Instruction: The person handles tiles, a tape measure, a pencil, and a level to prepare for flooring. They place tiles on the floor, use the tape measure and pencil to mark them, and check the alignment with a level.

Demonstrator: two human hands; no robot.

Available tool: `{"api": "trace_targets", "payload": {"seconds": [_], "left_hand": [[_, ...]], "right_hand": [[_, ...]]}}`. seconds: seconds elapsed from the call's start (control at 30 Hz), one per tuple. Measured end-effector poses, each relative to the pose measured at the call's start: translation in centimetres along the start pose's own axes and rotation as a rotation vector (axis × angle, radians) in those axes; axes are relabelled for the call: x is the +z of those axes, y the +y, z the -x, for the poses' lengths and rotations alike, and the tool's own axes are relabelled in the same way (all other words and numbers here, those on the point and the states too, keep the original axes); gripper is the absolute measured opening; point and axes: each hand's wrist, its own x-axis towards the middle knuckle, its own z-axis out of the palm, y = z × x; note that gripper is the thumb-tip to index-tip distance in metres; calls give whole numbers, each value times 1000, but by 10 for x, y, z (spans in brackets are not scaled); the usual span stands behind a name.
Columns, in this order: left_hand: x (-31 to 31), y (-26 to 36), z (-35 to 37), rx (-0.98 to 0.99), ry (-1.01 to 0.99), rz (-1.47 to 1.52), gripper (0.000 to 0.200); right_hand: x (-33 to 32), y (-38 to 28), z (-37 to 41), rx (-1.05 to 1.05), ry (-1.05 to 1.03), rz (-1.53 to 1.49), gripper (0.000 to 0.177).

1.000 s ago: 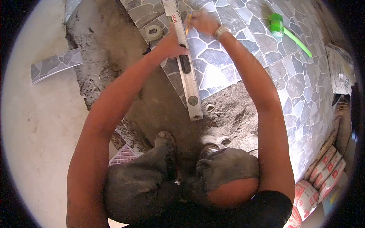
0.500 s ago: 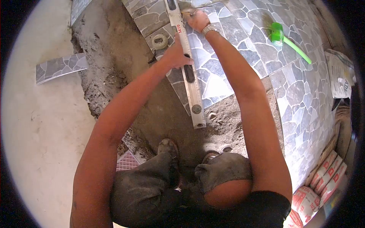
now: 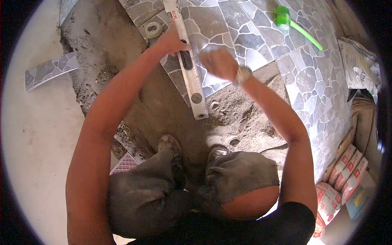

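Note:
A long metal spirit level (image 3: 193, 83) lies across the stone-patterned floor tiles (image 3: 249, 43), its near end over the bare ground. My left hand (image 3: 173, 42) is closed on the level, the thumb across its face. A round tape measure (image 3: 153, 29) rests on the tile just left of that hand. My right hand (image 3: 220, 64), with a watch (image 3: 243, 75) at the wrist, hovers right of the level. Its fingers are curled and blurred; whatever they hold cannot be made out.
A green mallet (image 3: 283, 18) lies on the tiles at upper right. A cut tile piece (image 3: 51, 70) sits on the pale floor at left. Loose sand (image 3: 253, 110) borders the tiles. Printed bags (image 3: 347, 167) stand at lower right, a whitish sack (image 3: 359, 63) above them.
My right hand has drawn back toward me from the level's far part, along its right side. My left hand stays on the level. The whole view has shifted somewhat.

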Motion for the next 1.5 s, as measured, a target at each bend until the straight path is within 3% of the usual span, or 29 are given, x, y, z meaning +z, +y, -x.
{"api": "trace_targets", "payload": {"seconds": [0.1,0.13,0.23,0.33,0.43,0.57,0.63,0.67,0.77,0.83,0.87,0.9,0.97,1.0,1.03,1.1,1.17,1.23,1.3,1.37,1.5], "left_hand": [[0,17,9,-111,-25,-23,129],[-3,22,9,-128,-33,-28,130],[0,-4,-6,-6,-38,70,130],[6,-5,11,25,78,189,124],[21,-9,23,4,144,419,102],[19,13,42,23,32,603,66],[21,31,45,47,95,678,47],[18,37,46,59,126,716,38],[13,14,40,135,16,687,29],[37,-30,30,236,58,281,26],[49,-31,46,76,66,306,25],[71,-61,43,176,187,192,28],[82,-59,67,158,180,209,40],[71,-24,96,31,43,325,47],[76,-43,92,79,46,278,56],[63,17,141,47,118,411,48],[56,-4,145,109,116,451,47],[36,-16,157,120,55,361,44],[25,-40,173,194,62,419,41],[12,-57,200,116,85,242,38],[18,-61,284,51,-48,383,35]], "right_hand": [[-49,-63,64,22,-395,-279,21],[-52,-72,83,38,-325,-411,20],[-56,-95,106,381,-89,-534,26],[-26,-123,112,406,311,-365,47],[-19,-154,94,625,198,-569,69],[-22,-162,79,767,259,-470,75],[-35,-151,77,839,278,-534,85],[-29,-137,89,757,341,-439,83],[-72,-106,106,804,259,-503,79],[-98,-98,131,768,283,-340,76],[-92,-89,152,692,373,-304,76],[-98,-88,172,754,330,-331,75],[-118,-97,205,741,320,-279,73],[-125,-106,220,809,339,-317,72],[-132,-118,235,883,365,-356,72],[-146,-145,264,1069,373,-433,76],[-131,-151,299,967,625,-310,78],[-143,-161,306,1108,708,-268,80],[-160,-164,322,1252,757,-311,80],[-154,-156,349,1275,834,-161,77],[-157,-147,388,1390,874,-145,72]]}}
